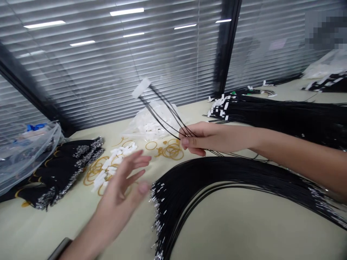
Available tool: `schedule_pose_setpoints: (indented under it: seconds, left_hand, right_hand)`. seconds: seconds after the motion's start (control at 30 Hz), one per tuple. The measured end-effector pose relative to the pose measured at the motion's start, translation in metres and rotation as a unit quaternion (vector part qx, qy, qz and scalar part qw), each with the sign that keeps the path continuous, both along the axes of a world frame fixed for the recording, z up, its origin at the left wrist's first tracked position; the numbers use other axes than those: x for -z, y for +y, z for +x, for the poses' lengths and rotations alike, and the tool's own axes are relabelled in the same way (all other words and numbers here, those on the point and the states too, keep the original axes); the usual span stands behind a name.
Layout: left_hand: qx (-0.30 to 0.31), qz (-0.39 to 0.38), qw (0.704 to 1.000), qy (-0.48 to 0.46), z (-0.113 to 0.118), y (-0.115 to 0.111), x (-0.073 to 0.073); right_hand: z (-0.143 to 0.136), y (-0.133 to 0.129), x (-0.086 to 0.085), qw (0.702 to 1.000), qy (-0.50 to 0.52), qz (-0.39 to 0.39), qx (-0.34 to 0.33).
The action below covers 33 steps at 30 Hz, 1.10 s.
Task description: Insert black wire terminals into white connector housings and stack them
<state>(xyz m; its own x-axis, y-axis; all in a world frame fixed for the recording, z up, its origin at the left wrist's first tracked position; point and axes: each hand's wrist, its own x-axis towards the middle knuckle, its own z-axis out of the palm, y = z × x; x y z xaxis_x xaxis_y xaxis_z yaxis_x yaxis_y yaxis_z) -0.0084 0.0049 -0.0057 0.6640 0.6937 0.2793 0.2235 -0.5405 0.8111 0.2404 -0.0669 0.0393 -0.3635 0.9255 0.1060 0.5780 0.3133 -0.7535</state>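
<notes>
My right hand point(204, 138) pinches several thin black wires point(165, 108), whose upper ends run into a white connector point(141, 88) held up in front of the blinds. My left hand point(124, 184) is slightly blurred, its fingers apart and nothing in it, over the table left of the wires. Beside it lie a pile of white connectors point(115, 162) and yellow rubber bands point(173, 150). Below my right hand a thick curved bundle of black wires point(195, 173) with bare metal ends rests on the table.
Black bundles with metal tips point(62, 166) and a clear plastic bag point(29, 151) are at the left. A bag of white parts point(154, 121) stands by the window blinds point(135, 54). Wires with white connectors point(260, 112) lie at the back right, beyond my right arm.
</notes>
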Motion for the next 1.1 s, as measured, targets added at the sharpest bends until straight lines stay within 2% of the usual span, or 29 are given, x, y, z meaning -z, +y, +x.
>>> schedule_pose_setpoints:
  seconds: [0.1,0.2,0.3,0.4,0.53,0.63,0.73,0.83,0.93,1.0,1.07,1.1]
  left_hand:
    - [0.077,0.069,0.974,0.202,-0.001,-0.012,0.003]
    - [0.143,0.139,0.931,0.307,-0.003,-0.019,0.007]
    - [0.149,0.187,0.907,0.347,-0.003,-0.020,0.009]
    - [0.129,0.213,0.898,0.362,-0.002,-0.020,0.010]
    - [0.131,0.227,0.890,0.374,0.000,-0.021,0.009]
    - [0.142,0.242,0.885,0.372,0.003,-0.021,0.007]
    - [0.156,0.261,0.884,0.355,0.006,-0.022,0.007]
    - [0.161,0.275,0.887,0.334,0.006,-0.024,0.006]
    - [0.154,0.248,0.907,0.303,0.003,-0.024,0.006]
    - [0.109,0.199,0.942,0.247,0.000,-0.020,0.005]
    - [0.007,0.136,0.978,0.161,0.000,-0.012,0.005]
    - [-0.052,0.104,0.986,0.117,0.000,-0.007,0.005]
  right_hand:
    - [-0.005,-0.001,0.000,0.997,0.071,-0.003,0.011]
    - [-0.009,-0.003,-0.002,0.988,0.149,-0.016,0.031]
    - [-0.011,-0.007,-0.011,0.969,0.234,-0.018,0.073]
    - [-0.008,-0.015,-0.026,0.943,0.315,-0.023,0.108]
    - [-0.001,-0.028,-0.047,0.929,0.337,-0.011,0.152]
    - [0.009,-0.038,-0.059,0.930,0.306,0.030,0.202]
    - [0.020,-0.045,-0.066,0.940,0.241,0.096,0.223]
    - [0.026,-0.044,-0.065,0.948,0.073,0.173,0.259]
    - [0.027,-0.032,-0.050,0.942,-0.141,0.167,0.254]
    - [0.024,-0.019,-0.032,0.945,-0.213,0.158,0.193]
    - [0.021,-0.007,-0.014,0.956,-0.241,0.127,0.110]
    - [0.018,-0.002,-0.005,0.964,-0.230,0.107,0.078]
